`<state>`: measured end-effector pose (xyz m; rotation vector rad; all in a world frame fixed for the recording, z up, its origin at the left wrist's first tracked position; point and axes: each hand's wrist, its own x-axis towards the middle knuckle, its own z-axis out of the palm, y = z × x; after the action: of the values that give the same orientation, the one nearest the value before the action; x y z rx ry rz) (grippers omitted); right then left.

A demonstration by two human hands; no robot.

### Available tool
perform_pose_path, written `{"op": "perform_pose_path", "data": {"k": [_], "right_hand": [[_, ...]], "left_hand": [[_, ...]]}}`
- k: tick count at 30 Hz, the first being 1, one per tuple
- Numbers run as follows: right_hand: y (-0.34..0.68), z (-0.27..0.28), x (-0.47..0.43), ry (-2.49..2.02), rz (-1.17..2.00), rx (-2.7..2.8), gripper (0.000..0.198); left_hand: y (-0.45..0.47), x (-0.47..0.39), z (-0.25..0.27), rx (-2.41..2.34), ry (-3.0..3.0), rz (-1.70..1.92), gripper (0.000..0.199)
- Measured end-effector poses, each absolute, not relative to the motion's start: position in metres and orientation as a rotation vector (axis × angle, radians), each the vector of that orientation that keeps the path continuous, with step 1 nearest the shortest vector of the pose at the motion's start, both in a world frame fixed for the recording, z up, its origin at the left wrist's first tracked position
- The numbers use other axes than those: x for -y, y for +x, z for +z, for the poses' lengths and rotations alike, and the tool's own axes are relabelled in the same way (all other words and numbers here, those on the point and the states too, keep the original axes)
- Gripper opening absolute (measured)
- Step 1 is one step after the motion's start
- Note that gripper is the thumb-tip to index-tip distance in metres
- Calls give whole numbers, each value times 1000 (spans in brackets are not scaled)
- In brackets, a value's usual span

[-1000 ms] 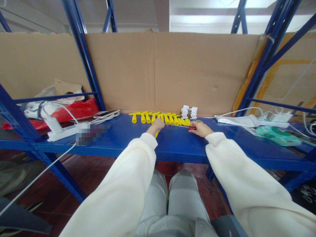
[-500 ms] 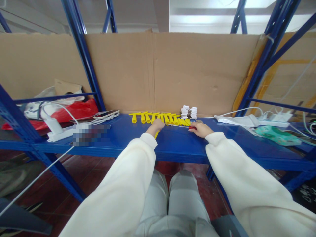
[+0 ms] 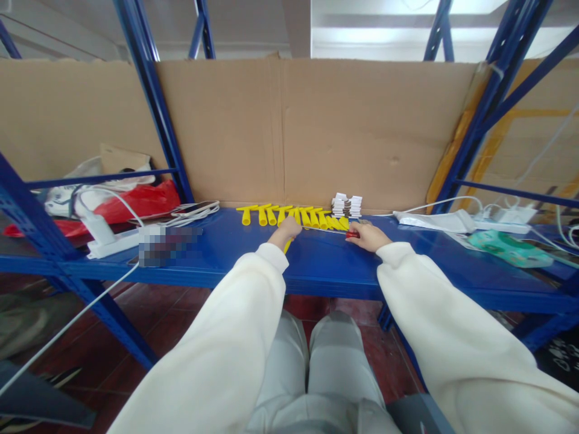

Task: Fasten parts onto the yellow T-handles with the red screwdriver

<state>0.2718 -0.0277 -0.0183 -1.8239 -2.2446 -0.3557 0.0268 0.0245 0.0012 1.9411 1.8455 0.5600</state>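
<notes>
My left hand (image 3: 290, 228) is closed around a yellow plastic T-shaped piece (image 3: 287, 246); its lower end sticks out under my fingers. My right hand (image 3: 367, 235) grips the red handle of a screwdriver (image 3: 352, 234) held level. Its thin metal shaft runs left to my left hand, where the tip is hidden. Behind both hands lies a row of similar yellow T-shaped pieces (image 3: 263, 216) along the cardboard, the rightmost ones leaning over. Two stacks of small white parts (image 3: 340, 205) stand just behind my right hand.
A blue metal shelf (image 3: 335, 265) bears everything, with a cardboard sheet (image 3: 362, 132) behind it. To the left are a white power strip (image 3: 115, 244), cables and a red bag (image 3: 140, 204). A green packet (image 3: 509, 248) and another power strip (image 3: 502, 224) lie right.
Both hands stay in place. Slightly more of the red screwdriver handle shows at my right fingers.
</notes>
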Motion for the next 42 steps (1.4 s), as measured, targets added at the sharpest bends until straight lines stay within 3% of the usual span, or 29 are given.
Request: {"op": "perform_pose_path", "data": {"k": [28, 42], "right_hand": [[282, -27, 15, -1683, -371, 2287, 20], [287, -32, 6, -1608, -104, 2263, 16]], "left_hand": [[26, -30, -3, -1855, 1968, 552, 34], [25, -31, -4, -1845, 1977, 555, 34]]}}
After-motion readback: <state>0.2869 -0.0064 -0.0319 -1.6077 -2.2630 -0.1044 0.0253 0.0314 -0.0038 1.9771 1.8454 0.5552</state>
